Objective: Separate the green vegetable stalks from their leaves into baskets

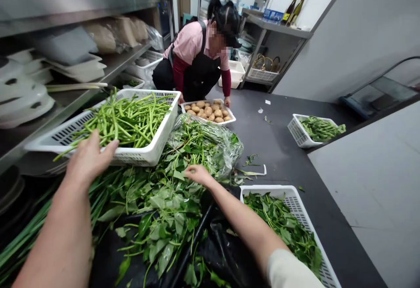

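Note:
My left hand (pixel 89 156) reaches over the near left rim of a white slotted basket (pixel 149 154), thumb and fingers apart, beside the green stems (pixel 127 119) heaped in it. Some stem ends jut past the rim close to that hand. Lower and to the right, my right hand (pixel 199 175) has its fingers pinched together at a leaf (pixel 179 175) over a big pile of leafy greens (pixel 164 205). The pile spreads over black plastic (pixel 216 235) in front of me. Part of it sits in a clear plastic bag (pixel 229 150).
A co-worker (pixel 197 56) crouches ahead, both hands on a basket of potatoes (pixel 208 111). Leafy greens fill a white basket (pixel 297 200) at right; another basket (pixel 298 133) stands by the wall. Metal shelves (pixel 124 63) run along the left. Scraps (pixel 251 160) litter the floor.

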`<state>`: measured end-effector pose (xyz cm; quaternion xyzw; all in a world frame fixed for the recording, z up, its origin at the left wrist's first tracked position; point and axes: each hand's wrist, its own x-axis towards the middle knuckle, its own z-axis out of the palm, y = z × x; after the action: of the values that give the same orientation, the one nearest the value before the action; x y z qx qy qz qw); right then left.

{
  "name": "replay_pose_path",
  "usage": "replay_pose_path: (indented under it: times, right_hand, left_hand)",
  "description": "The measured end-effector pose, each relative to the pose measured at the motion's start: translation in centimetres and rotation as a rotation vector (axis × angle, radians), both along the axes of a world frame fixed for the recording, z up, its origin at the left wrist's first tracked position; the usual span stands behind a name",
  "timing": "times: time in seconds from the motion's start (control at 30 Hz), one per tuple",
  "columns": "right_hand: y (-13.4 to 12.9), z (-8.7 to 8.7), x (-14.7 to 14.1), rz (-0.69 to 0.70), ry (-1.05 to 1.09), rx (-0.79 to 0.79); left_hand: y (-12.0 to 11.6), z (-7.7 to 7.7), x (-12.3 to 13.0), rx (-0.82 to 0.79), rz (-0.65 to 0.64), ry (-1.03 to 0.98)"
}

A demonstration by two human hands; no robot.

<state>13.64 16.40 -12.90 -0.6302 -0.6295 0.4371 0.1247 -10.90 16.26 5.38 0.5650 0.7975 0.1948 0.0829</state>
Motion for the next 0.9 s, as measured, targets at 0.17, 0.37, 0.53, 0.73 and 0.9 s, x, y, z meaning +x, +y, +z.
replay_pose_path:
  times: [0.17, 0.37, 0.53, 0.73, 0.9]
  right_hand:
    - [5.1, -3.6, 1.7, -0.264, -0.177, -0.098]
    - [3.4, -4.8, -0.9, -0.305, -0.105, -0.042]
    - [-1.5, 0.1, 0.1, -0.337, 0.062, 0.218]
    - [-4.6, 9.5, 2.5, -0.278, 0.638, 0.447]
    - [-7.4, 13.5, 1.9, -0.025, 0.679, 0.296]
  left_hand:
    - [-1.8, -3.4, 2.3, 0.089, 0.057, -0.283]
    - [-6.7, -8.5, 6.2, 0.009, -0.183, -0.586]
    - [-8.4, -8.3, 7.4, -0.087, -0.173, -0.648]
    - [-9.1, -4.5, 10.2, -0.066, -0.224, -0.78]
    - [-9.0, -3.5, 12.1, -0.097, -0.169, -1.098]
